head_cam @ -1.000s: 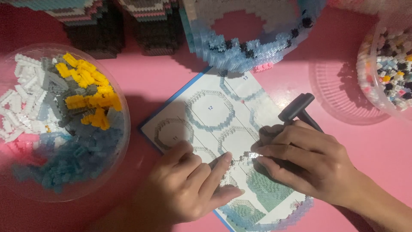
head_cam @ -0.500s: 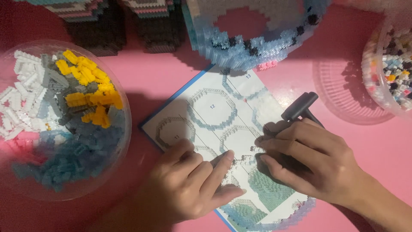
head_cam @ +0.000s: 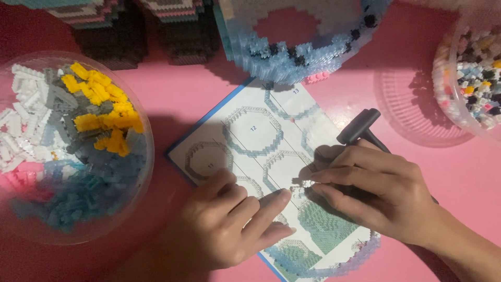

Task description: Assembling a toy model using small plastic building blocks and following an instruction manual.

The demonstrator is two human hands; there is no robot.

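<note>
The right hand (head_cam: 381, 196) is pinching a tiny pale brick piece (head_cam: 304, 184) between its fingers over the instruction sheet (head_cam: 250, 130); the left hand (head_cam: 229, 222) is pressing flat at seven o'clock, fingers together.

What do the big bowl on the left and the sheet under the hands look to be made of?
The bowl looks like clear, glossy plastic: the bricks show through its wall. The sheet looks like thin matte printed paper, lying flat under the left hand and right hand.
</note>
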